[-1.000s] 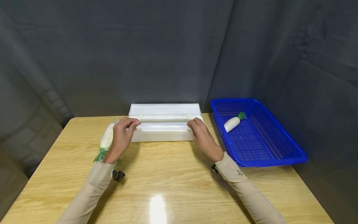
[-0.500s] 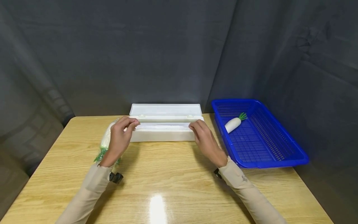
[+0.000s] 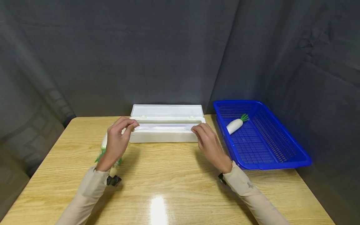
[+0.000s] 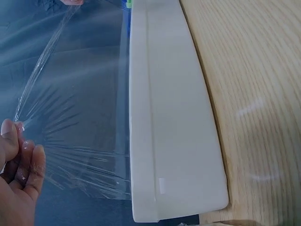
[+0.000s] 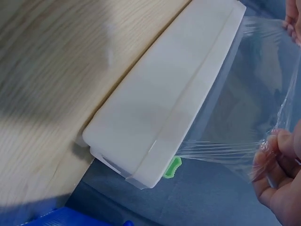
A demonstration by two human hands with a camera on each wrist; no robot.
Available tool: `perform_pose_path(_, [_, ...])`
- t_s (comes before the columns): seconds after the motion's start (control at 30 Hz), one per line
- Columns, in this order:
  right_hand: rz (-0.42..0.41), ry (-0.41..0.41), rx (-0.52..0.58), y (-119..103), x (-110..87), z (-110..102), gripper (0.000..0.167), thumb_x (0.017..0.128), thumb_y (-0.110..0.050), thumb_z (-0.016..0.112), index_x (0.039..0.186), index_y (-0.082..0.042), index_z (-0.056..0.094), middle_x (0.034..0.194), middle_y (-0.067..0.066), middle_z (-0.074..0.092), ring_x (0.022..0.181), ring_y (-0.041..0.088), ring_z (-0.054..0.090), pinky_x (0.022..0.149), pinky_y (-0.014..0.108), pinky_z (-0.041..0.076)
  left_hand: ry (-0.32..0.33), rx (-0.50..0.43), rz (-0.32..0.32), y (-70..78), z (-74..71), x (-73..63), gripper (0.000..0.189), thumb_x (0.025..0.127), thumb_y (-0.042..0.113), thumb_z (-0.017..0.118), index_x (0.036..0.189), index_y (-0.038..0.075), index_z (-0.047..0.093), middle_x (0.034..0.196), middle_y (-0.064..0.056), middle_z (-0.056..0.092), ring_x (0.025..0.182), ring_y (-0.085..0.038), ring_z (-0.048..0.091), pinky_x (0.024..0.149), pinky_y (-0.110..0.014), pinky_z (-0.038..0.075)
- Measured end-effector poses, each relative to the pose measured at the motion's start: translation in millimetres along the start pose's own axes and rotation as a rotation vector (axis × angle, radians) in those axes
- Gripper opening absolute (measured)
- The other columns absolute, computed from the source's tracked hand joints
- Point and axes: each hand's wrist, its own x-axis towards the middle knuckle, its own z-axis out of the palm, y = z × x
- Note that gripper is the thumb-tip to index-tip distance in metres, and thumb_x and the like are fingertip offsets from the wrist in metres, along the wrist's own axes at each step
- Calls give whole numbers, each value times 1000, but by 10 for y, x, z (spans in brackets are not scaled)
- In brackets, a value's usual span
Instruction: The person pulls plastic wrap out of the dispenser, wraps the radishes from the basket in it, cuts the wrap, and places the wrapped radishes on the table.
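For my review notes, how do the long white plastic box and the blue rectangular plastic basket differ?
The long white plastic box has solid walls; the blue rectangular plastic basket has perforated ones. The box has a raised lid; the basket shows none. From the box, clear plastic film stretches to the left hand and right hand; the basket holds a white radish with green leaves. Both are open at the top.

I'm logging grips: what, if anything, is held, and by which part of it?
Clear plastic wrap: the left hand and right hand pinch opposite ends of its free edge.
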Motion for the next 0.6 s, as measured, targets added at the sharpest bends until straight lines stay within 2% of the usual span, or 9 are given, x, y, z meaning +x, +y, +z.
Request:
perform_pose_path(0.13, [-29,2,-12,-25,-44,-25,12,94,11,69,103,2,68,94,12,64,89,27,63,77,38,56,-18,-14,-6,22,-39,-17,12,87,-14,73,91,-4,77,87,-14,68,78,-5,57,76,-12,46])
perform_pose_path(0.27, [-38,1,-12,-73,-94,-44,7,101,5,62,104,3,68,96,12,65,90,27,63,79,38,56,-50,-44,-9,24,-91,-31,4,90,-9,73,91,-6,76,87,-13,68,78,-4,57,75,-13,46])
perform_pose_path(0.43, [-54,11,-6,-130,-162,-57,24,111,-8,48,105,4,68,97,13,65,89,27,64,79,38,56,-90,-133,13,25,-146,-24,17,85,-21,71,90,-7,77,87,-14,70,76,-6,59,73,-13,48])
perform_pose_path(0.6, [-74,38,-1,-146,-180,-69,30,112,-12,44,104,4,69,95,12,66,87,26,63,78,37,56,-129,-173,26,44,-185,-9,22,82,-28,69,90,-9,77,90,-10,72,78,-5,62,74,-12,50])
